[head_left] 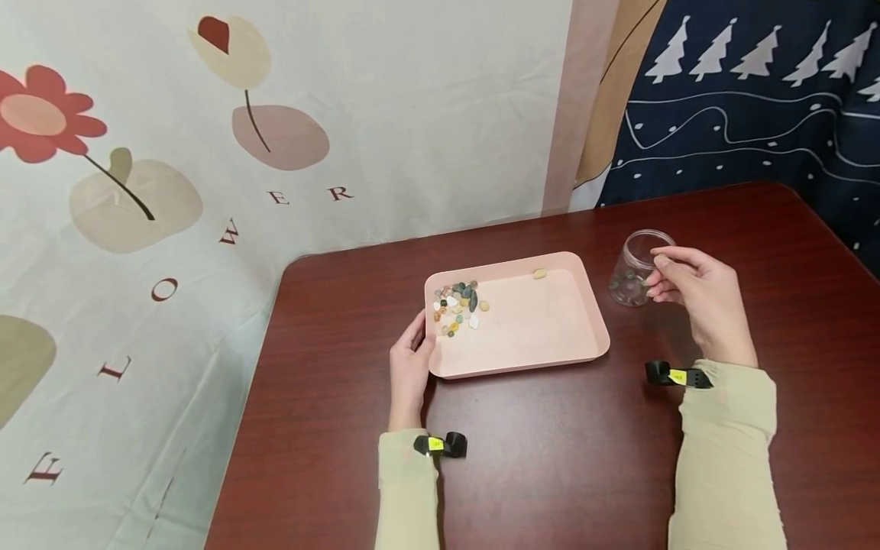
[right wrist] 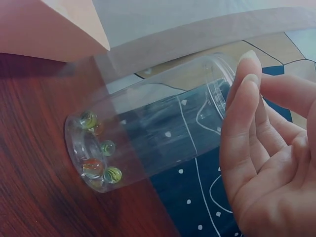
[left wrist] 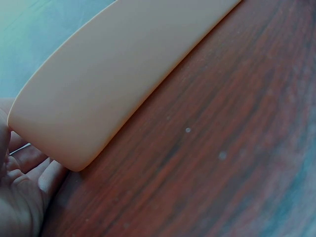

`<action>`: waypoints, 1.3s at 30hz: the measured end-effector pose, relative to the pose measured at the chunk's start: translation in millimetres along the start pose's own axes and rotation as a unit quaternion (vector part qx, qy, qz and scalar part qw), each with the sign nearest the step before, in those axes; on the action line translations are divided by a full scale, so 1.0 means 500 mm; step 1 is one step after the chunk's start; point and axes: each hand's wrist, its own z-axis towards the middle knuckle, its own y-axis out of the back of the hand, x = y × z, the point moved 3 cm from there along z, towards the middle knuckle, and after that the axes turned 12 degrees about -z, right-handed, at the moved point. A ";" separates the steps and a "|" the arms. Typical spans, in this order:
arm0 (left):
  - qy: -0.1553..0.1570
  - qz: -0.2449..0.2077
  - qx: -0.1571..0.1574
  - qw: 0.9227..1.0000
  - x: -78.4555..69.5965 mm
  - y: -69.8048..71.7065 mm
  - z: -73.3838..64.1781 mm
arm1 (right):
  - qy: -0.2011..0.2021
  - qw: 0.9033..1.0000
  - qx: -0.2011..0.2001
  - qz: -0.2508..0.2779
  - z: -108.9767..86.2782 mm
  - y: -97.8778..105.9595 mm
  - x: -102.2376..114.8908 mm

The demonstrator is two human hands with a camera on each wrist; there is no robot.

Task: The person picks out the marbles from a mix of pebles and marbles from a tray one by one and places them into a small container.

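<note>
A pink tray lies on the table, with small pebbles and stones gathered at its left end. At that end my left hand grips the tray's edge, its fingers against the outer side in the left wrist view. To the tray's right stands a clear plastic jar; several glass marbles rest on its bottom. My right hand is at the jar's rim, with fingers bent and the tips of thumb and forefinger close together. Whether anything is between them is hidden.
One tan stone lies apart near the tray's far edge. The dark red wooden table ends at a pale printed cloth behind and on the left, and a navy curtain at the back right.
</note>
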 end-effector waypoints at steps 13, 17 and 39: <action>0.002 -0.005 -0.004 1.000 0.002 0.001 0.003 | -0.009 1.000 -0.006 -0.006 0.004 -0.001 -0.005; 0.005 -0.004 -0.004 1.000 0.003 0.001 0.003 | -0.013 1.000 -0.006 -0.004 0.005 -0.001 -0.005; 0.000 0.005 -0.002 1.000 0.003 0.000 0.003 | -0.022 1.000 -0.005 -0.021 0.007 0.004 -0.007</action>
